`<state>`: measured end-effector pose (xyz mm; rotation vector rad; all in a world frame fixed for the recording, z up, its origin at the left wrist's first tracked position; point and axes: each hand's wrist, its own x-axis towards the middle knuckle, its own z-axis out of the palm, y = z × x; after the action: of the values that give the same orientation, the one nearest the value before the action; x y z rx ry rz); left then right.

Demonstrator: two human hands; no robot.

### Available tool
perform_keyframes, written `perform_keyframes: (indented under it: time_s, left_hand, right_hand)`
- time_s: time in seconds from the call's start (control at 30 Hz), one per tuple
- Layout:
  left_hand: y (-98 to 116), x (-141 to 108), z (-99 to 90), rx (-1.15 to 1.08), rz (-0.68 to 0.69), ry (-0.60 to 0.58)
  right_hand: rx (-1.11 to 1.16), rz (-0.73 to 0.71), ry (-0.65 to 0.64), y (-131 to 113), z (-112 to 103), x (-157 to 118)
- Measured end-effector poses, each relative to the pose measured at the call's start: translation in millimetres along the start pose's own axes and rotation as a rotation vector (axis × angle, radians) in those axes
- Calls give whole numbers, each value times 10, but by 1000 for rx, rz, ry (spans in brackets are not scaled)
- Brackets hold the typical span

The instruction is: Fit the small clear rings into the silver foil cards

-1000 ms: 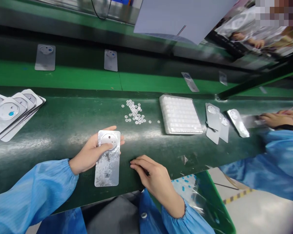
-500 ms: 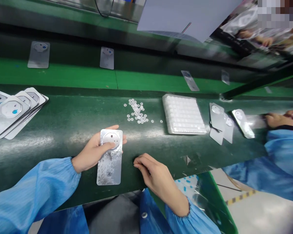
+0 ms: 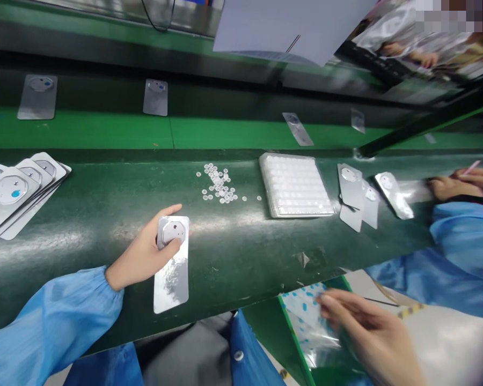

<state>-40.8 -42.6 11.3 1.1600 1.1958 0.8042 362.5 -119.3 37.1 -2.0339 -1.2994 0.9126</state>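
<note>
My left hand holds a flat silver plate, thumb on top beside its whitish octagonal recess and the other fingers mostly hidden underneath. The plate is tilted over the green bench. At lower right, my right hand is above a clear sheet dotted with blue spots. Its thumb and fingertips look pinched together, blurred by motion; whatever they may hold is too small to make out. Beyond the left hand, several small clear discs are scattered on the bench.
A clear tray of white pieces stands right of the discs. Similar plates are stacked at left and right. More plates lie on the green strip behind. Another person's hands are at far right.
My right hand has moved right, from above the bench edge to the blue-spotted sheet. My left hand still holds the plate, now turned slightly. The view has shifted a little.
</note>
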Motion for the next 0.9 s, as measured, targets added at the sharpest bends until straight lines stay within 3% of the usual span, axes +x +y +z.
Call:
perform_keyframes:
  time_s: [0.07, 0.13, 0.2, 0.27, 0.33, 0.43, 0.57, 0.77, 0.9]
  left_hand:
    - [41, -34, -38, 384, 147, 155]
    - [89, -76, 0, 727, 365, 291]
    - [124, -112, 125, 964, 584, 217]
    - [131, -125, 301, 1066, 689, -17]
    - [110, -107, 468, 1077, 686, -194]
    - [67, -55, 610, 1102, 608, -238]
    - [67, -73, 700, 1197, 551, -199]
    - [83, -167, 956, 1599, 562, -46]
    - [56, -137, 914, 1614, 593, -33]
  right_hand:
    - [-49, 144, 149, 386, -275, -17]
    - [-193, 283, 177, 742, -406, -15]
    - [-313, 368, 147, 1000, -386, 3]
    - [-328, 351, 155, 1123, -270, 23]
    - [-319, 281, 200, 1120, -136, 30]
    - [-331, 223, 242, 981, -12, 10]
    - [-302, 187, 295, 799, 14, -18]
    - [-244, 89, 349, 744, 120, -10]
    - [-178, 9, 345, 775, 231, -23]
